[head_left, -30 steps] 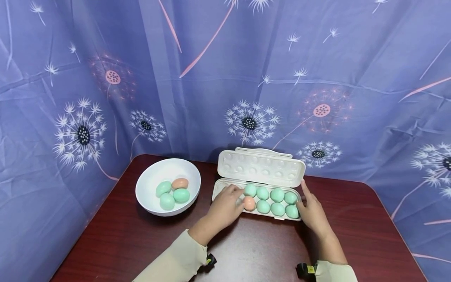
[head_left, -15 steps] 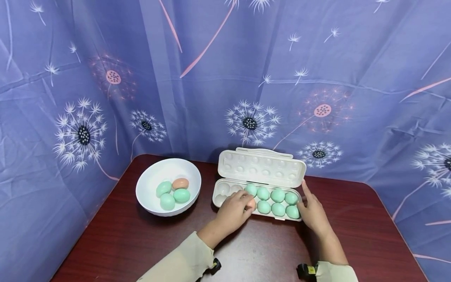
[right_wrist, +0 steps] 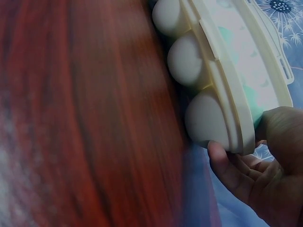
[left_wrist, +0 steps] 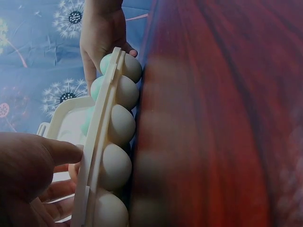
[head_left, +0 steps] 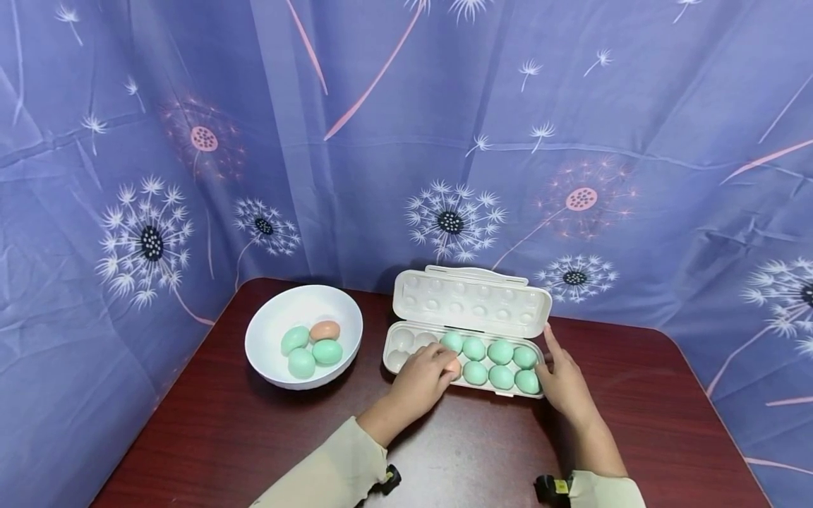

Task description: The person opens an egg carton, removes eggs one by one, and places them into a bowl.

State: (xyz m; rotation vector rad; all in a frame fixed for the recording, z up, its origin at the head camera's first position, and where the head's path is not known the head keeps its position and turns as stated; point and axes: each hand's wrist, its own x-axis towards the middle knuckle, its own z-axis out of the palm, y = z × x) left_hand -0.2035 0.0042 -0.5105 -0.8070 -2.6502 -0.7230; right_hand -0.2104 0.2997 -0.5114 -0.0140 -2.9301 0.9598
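An open egg carton (head_left: pixel 424 329) of pale plastic lies on the table with its lid (head_left: pixel 470 303) tilted back. Several green eggs (head_left: pixel 500 351) sit in its right-hand cups, and the cups at its left end hold no eggs. In the front row, my left hand (head_left: pixel 417 381) pinches an orange egg (head_left: pixel 454 366) between thumb and fingers; the hand covers part of the egg. At the carton's right end my right hand (head_left: pixel 567 384) grips the tray's edge, one finger reaching up beside the lid. In the right wrist view, fingertips (right_wrist: pixel 218 151) touch the end cup's underside.
To the left stands a white bowl (head_left: pixel 263 346) with several green eggs (head_left: pixel 301 363) and one orange egg (head_left: pixel 324 330). Dark red wood table (head_left: pixel 470 451) stretches in front of the carton. A blue dandelion-print curtain (head_left: pixel 381 176) hangs close behind.
My left hand has shifted right from the left-hand cups onto the orange egg, baring those cups. It stays nearly still over the last half second. My right hand keeps its place.
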